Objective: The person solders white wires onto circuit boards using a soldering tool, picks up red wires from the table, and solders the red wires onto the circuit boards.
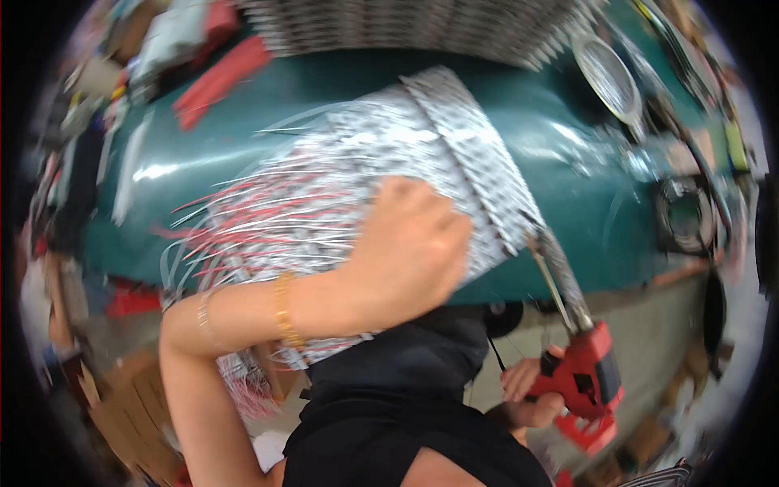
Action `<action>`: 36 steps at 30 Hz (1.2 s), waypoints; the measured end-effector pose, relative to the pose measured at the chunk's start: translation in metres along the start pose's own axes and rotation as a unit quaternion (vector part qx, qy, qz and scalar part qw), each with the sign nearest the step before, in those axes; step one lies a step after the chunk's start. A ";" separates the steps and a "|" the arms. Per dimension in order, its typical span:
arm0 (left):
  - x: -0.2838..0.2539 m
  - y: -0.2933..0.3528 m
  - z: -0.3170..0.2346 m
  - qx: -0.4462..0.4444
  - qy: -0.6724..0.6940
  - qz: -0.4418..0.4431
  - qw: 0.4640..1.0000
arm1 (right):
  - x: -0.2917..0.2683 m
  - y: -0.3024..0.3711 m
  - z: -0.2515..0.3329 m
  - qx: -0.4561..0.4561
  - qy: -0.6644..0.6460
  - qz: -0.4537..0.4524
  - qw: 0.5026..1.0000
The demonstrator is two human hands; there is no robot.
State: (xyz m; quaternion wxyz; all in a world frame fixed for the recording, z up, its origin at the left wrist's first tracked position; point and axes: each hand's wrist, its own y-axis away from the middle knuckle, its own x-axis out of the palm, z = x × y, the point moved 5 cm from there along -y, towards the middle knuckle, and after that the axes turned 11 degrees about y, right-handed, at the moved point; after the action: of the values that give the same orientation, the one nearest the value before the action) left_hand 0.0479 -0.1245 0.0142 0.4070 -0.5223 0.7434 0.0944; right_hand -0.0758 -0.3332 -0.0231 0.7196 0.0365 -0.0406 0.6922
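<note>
A flat silver-grey panel of small repeated pieces (479,154) lies slanted on the green worktop, blurred by motion. Many thin red and white wires (268,215) fan out from its left side. My left hand (414,252) rests closed like a fist on the panel; what its fingers hold, if anything, is hidden. At the lower right, my right hand (531,394) is wrapped round the grip of a red power tool (588,369). The tool's long metal nose (560,268) points up and left, its tip close to the panel's right corner.
On the green worktop (568,195), a stack of similar grey pieces (414,24) stands at the back. A red cloth-like strip (219,81) lies back left. An oval-framed object (608,77) and a dark square frame (686,215) sit on the right. Cardboard (134,414) stands below left.
</note>
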 end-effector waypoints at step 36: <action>-0.211 0.086 0.118 -0.204 -0.134 -0.308 0.920 | -0.021 0.010 -0.019 -0.053 -0.017 -0.126 0.990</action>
State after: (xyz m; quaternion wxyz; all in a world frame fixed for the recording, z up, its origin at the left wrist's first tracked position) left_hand 0.0605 0.1276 0.0612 0.3962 -0.7795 0.4493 0.1831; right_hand -0.0862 -0.3519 -0.0438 0.8013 0.0147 -0.0842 0.5922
